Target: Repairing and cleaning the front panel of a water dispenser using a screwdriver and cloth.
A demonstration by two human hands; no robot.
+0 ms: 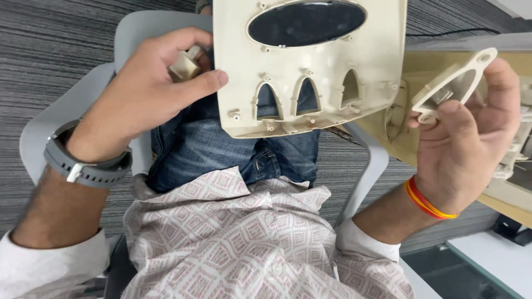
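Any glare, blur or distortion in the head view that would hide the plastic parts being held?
Head view: even, soft light and sharp focus on the cream panel; its dark oval window carries only a faint reflection. The left hand shades a small cream piece. The right hand and its bracket look slightly stretched near the frame's edge.

Left hand [141, 91] raised, back toward camera, fingers curled inward, thumb [202, 83] stretched straight out to right, tip past curled fingers. Left wrist straight, forearm running down to lower left corner. Right hand [471, 138] raised at right edge, palm side toward camera, fingers bent over at top, thumb [443, 113] pressed in toward fingertips, pinching. Right wrist slightly bent, forearm slanting down toward centre. Hands well apart.
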